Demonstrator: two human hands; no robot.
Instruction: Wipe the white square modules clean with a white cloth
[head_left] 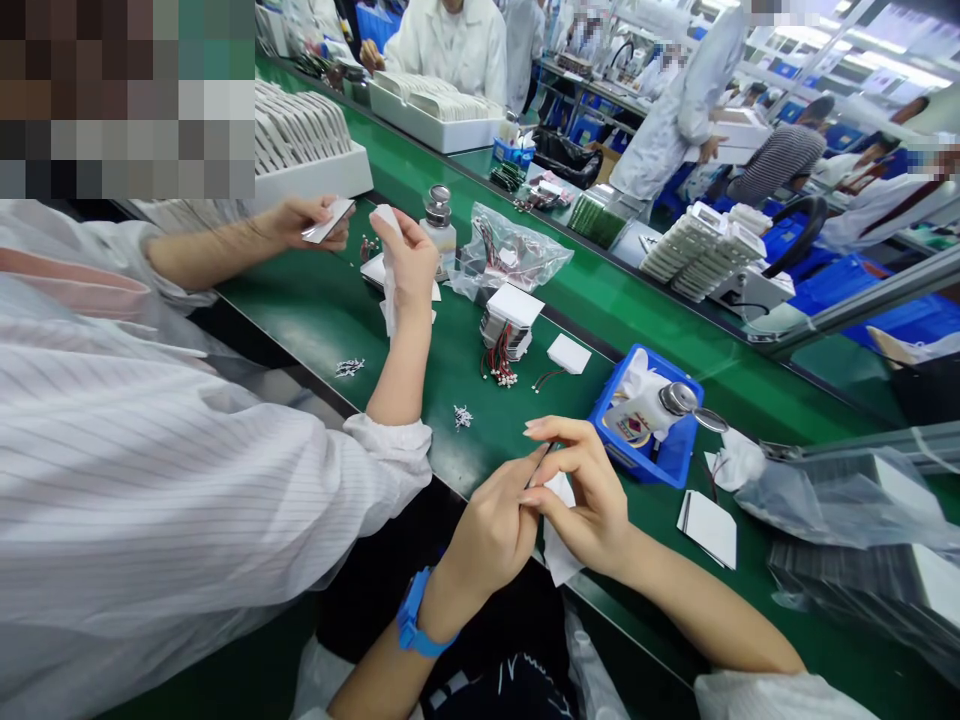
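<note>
My left hand (487, 525), with a blue band at the wrist, is closed on a thin flat piece (548, 455) seen nearly edge-on. Most of this piece is hidden by my fingers, so its kind cannot be made out. Thumb and fingers of my right hand (589, 495) close at its near edge, and a white wipe (559, 555) hangs from that hand. Just beyond, a blue bin (679, 465) holds a white dispenser bottle (637, 415) and crumpled wipes. A flat white pack (570, 353) with a red-black lead lies farther off.
At left, a co-worker's hands hold a flat piece (328, 222) and a wipe (388, 270). Stacked wired packs (512, 310), a clear bag (525, 245) and small white bits (463, 416) lie on the green bench (420, 390). White cards (709, 528) and bagged stacks (847, 500) lie at right.
</note>
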